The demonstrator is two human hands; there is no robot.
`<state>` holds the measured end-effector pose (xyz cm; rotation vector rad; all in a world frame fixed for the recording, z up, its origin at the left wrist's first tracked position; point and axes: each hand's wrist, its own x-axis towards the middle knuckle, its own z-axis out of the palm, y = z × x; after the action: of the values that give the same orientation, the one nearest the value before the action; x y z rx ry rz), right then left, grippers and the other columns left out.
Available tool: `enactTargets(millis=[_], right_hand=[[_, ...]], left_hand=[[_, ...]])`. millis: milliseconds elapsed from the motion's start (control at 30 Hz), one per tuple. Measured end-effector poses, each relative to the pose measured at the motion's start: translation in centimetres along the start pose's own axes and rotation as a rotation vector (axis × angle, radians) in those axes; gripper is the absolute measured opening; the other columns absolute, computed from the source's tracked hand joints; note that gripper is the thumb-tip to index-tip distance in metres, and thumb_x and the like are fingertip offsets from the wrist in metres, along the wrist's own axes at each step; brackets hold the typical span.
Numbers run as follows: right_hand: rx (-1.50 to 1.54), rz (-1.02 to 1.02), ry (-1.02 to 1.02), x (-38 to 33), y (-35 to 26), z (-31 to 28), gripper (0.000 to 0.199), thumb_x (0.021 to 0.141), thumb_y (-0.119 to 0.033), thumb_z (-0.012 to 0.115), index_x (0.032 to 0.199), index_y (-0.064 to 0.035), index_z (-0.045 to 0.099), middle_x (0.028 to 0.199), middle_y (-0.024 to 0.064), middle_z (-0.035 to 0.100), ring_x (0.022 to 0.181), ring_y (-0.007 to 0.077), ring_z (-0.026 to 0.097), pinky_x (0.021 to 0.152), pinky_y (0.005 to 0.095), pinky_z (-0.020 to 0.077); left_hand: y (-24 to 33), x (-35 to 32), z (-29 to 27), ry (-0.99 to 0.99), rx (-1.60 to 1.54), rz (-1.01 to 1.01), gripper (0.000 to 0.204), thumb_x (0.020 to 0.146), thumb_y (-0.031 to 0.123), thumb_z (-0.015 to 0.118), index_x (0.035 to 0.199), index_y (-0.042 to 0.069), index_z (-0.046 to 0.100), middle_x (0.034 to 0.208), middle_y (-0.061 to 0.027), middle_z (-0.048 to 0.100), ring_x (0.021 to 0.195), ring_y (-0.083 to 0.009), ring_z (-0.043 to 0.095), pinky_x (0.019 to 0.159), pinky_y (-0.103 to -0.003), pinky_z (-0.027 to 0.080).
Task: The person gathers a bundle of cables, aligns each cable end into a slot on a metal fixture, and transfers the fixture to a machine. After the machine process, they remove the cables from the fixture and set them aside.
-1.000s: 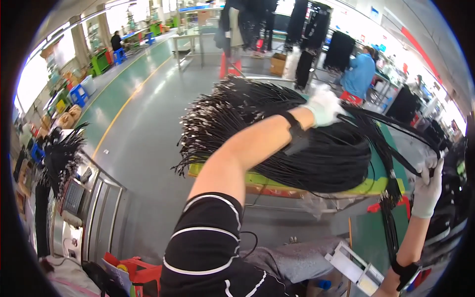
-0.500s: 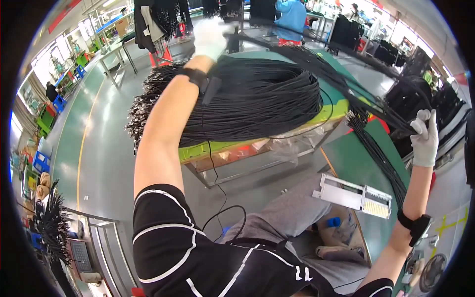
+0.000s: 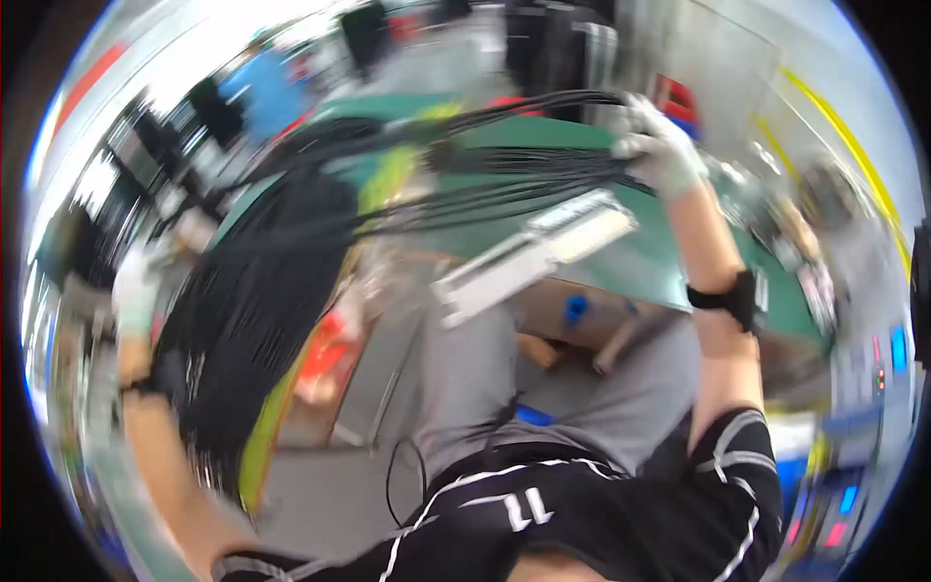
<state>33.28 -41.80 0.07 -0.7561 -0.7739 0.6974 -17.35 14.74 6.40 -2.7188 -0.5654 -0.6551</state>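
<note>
A bundle of long black cables (image 3: 504,116) stretches through the air between my two gloved hands. My right hand (image 3: 659,150), in a white glove, is closed around its right end, above the green tabletop. More strands run leftward from just below that hand. At the far left, my left hand (image 3: 139,286) is also gloved and heavily blurred; the bundle runs toward it and seems held there, though its fingers are smeared. Between my arms a thick heap of black cables (image 3: 262,291) lies on the green-topped bench with a yellow-green edge (image 3: 260,436).
A white metal fixture with slots (image 3: 533,252) rests at the near edge of the green table (image 3: 640,257), above my lap. Various small items and a round fan-like object (image 3: 829,189) sit to the right. A person in blue (image 3: 267,97) is at the far left.
My view has turned to the right. The cable bundle is still stretched between my hands, which now appear farther left in view. The fixture and cable heap have shifted left too.
</note>
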Motion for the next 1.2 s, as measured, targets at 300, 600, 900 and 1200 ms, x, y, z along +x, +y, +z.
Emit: enactTargets(millis=[300, 600, 900, 1200], right_hand=[[-0.022, -0.093, 1.059, -23.4, -1.9, -13.5, 0.019, 0.092, -0.020, 0.072, 0.085, -0.0044, 0.063, 0.059, 0.0006, 0.048, 0.044, 0.0129, 0.046, 0.046, 0.0326, 0.0457], [-0.258, -0.562, 1.416, -40.5, -9.6, -23.9, 0.012, 0.090, -0.016, 0.069, 0.090, -0.0064, 0.061, 0.072, 0.0064, 0.059, 0.060, 0.0202, 0.057, 0.059, 0.0394, 0.0529], [-1.586, 0.404, 1.999, -37.6, -5.9, -24.4, 0.072, 0.072, -0.045, 0.079, 0.130, -0.0115, 0.054, 0.145, 0.0231, 0.044, 0.139, 0.0376, 0.036, 0.110, 0.0536, 0.0340], [-1.957, -0.354, 0.415, -18.4, 8.0, -11.5, 0.050, 0.061, -0.058, 0.079, 0.100, -0.0265, 0.078, 0.143, 0.0163, 0.047, 0.135, 0.0395, 0.036, 0.109, 0.0545, 0.0315]], left_hand=[[29.2, 12.1, 1.7, -0.186, -0.123, 0.456, 0.020, 0.082, 0.012, 0.065, 0.099, 0.012, 0.075, 0.095, -0.0131, 0.068, 0.092, -0.0313, 0.066, 0.082, -0.038, 0.052], [52.0, 20.4, 18.0, -0.274, -0.588, 0.851, 0.017, 0.077, 0.016, 0.075, 0.090, 0.006, 0.074, 0.083, -0.0152, 0.066, 0.081, -0.0345, 0.064, 0.074, -0.041, 0.050], [59.9, 19.4, 23.8, -0.374, -0.488, 0.854, 0.031, 0.085, 0.036, 0.074, 0.086, 0.006, 0.073, 0.079, -0.0169, 0.062, 0.079, -0.0375, 0.063, 0.071, -0.046, 0.047], [62.2, 16.5, 19.6, -0.357, -0.398, 0.892, 0.028, 0.085, 0.035, 0.073, 0.089, 0.007, 0.072, 0.082, -0.0163, 0.060, 0.080, -0.0378, 0.062, 0.071, -0.045, 0.048]])
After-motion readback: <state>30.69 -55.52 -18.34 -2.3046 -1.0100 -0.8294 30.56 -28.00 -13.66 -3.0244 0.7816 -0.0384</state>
